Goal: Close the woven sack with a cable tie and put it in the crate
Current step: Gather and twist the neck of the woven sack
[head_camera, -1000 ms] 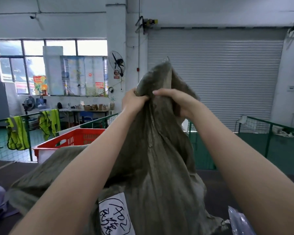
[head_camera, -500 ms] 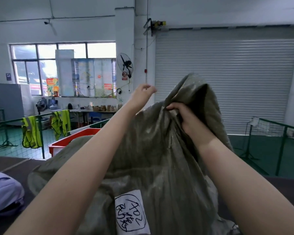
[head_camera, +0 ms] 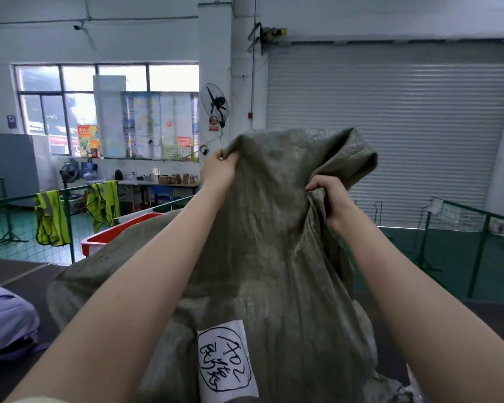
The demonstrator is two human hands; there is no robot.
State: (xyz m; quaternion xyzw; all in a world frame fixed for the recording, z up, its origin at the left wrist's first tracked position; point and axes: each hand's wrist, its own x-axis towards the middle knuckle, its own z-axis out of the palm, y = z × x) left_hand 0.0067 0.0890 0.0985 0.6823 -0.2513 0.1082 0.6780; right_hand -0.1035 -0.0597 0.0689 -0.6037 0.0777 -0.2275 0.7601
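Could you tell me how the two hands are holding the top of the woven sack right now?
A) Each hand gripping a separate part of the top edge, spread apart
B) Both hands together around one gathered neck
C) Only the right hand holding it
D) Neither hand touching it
A: the left hand and right hand each clutch their own bunch of the woven sack top, set apart.
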